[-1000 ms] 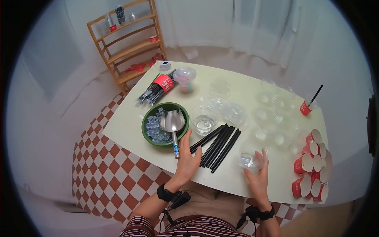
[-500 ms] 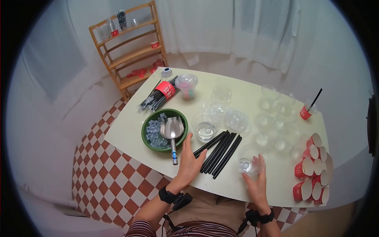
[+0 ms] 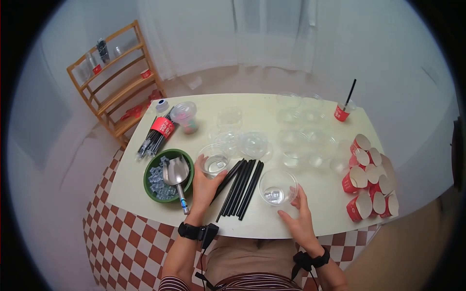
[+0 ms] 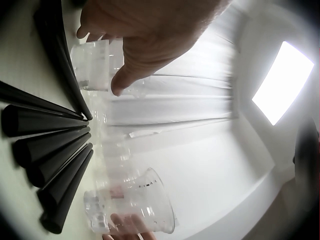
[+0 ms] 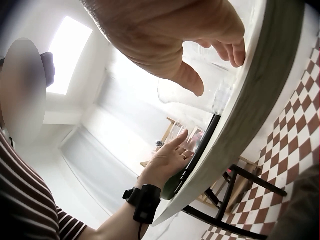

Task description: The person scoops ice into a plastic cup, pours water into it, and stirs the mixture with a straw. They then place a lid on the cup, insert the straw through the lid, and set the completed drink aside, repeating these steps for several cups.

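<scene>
On the table a clear plastic cup, with clear ice low inside, stands between the thumb and fingers of my left hand, which curl round its sides. In the left wrist view the thumb overlaps this cup. A second clear cup, also with ice at its bottom, stands nearer the front edge. Beside its right side is my right hand, thumb and fingers spread apart; in the right wrist view the hand overlaps that cup. Black straws lie between the two cups.
Left of the left hand sits a green bowl of ice with a metal scoop. Clear lids and clear cups stand behind. Red paper cups crowd the right edge; bundled straws lie back left.
My left hand has moved forward from beside the bowl to the farther cup. The right hand stays by the nearer cup, its fingers now more at its side. The head view has swung right.
</scene>
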`<move>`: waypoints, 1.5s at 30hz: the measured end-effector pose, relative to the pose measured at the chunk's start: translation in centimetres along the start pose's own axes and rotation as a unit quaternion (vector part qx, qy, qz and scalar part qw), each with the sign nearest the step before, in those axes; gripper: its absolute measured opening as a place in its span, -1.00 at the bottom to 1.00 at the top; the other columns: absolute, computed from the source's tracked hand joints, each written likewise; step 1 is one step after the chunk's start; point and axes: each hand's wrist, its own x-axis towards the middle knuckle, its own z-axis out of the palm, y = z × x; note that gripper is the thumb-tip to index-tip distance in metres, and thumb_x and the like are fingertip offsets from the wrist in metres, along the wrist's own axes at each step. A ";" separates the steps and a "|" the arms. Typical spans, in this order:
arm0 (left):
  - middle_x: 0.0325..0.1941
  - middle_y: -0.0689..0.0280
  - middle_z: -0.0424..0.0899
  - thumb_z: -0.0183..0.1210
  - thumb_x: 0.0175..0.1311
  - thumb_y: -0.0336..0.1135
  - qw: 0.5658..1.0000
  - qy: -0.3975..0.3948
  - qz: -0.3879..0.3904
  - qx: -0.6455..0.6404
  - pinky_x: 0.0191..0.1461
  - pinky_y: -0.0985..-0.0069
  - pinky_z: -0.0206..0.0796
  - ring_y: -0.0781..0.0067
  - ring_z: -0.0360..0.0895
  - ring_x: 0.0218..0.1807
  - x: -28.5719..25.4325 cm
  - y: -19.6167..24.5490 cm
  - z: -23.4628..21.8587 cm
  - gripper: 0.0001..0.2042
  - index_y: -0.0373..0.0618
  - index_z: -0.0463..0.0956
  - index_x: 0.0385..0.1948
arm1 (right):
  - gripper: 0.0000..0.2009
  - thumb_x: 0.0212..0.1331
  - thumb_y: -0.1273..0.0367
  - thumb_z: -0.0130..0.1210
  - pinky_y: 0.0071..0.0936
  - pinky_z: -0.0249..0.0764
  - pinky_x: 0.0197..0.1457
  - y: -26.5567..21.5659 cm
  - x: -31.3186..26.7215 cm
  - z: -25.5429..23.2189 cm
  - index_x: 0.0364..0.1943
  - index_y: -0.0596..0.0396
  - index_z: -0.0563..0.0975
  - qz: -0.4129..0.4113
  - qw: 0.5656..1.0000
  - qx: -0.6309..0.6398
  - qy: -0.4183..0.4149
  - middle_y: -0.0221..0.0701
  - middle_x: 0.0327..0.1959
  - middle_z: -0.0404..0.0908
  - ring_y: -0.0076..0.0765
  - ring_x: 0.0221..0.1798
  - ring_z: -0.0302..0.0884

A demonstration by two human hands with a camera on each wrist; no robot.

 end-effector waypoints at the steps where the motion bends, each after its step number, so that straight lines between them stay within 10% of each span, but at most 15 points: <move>1: 0.42 -0.10 0.36 0.49 0.09 -0.26 1.000 0.003 0.001 0.008 0.46 0.28 0.20 0.06 0.36 0.42 0.0 0.3 0.0 -0.13 -0.37 0.14 0.40 | -0.12 0.13 0.54 0.29 -0.24 0.28 0.45 -0.1 -0.3 -0.1 0.53 0.19 0.03 -0.003 1.000 -0.004 0.010 -0.03 0.43 0.29 -0.10 0.43 0.31; 9: 0.28 0.01 0.47 0.47 0.10 -0.33 0.999 0.028 0.042 0.020 0.41 0.37 0.21 0.18 0.43 0.31 -1.3 1.5 0.4 -0.31 -0.32 0.29 0.24 | -0.29 0.11 0.58 0.27 -0.25 0.43 0.20 -2.8 -2.7 -0.6 0.41 0.20 0.27 -0.110 0.981 -0.107 0.118 -0.10 0.26 0.41 -0.16 0.18 0.47; 15: 0.34 0.10 0.40 0.46 0.12 -0.41 0.999 -0.006 0.040 -0.037 0.54 0.38 0.06 0.28 0.32 0.40 -3.2 6.8 -0.2 -0.28 -0.32 0.23 0.29 | -0.49 0.17 0.65 0.19 -0.43 0.51 0.02 -6.0 -4.0 0.3 0.26 0.21 0.43 -0.177 0.982 -0.054 0.046 -0.19 0.06 0.51 -0.31 -0.09 0.56; 25: 0.22 0.15 0.52 0.50 0.03 -0.43 0.988 -0.132 0.066 -0.055 0.34 0.41 0.32 0.35 0.50 0.25 -7.2 12.2 -1.6 -0.27 -0.31 0.30 0.27 | -0.20 0.40 0.50 0.07 -0.44 0.50 0.03 -6.9 -2.7 5.1 0.58 0.18 -0.17 -0.031 0.962 0.208 -0.176 -0.23 -0.07 0.60 -0.40 -0.17 0.57; 45: 0.21 0.15 0.52 0.46 -0.04 -0.51 0.962 -0.187 0.157 0.120 0.28 0.40 0.41 0.32 0.55 0.22 -7.0 12.2 -1.7 -0.21 -0.27 0.32 0.36 | -0.15 0.40 0.46 0.09 -0.43 0.49 0.05 -6.4 -2.7 5.5 0.56 0.27 -0.28 0.033 0.953 0.245 -0.175 -0.21 -0.13 0.62 -0.38 -0.13 0.59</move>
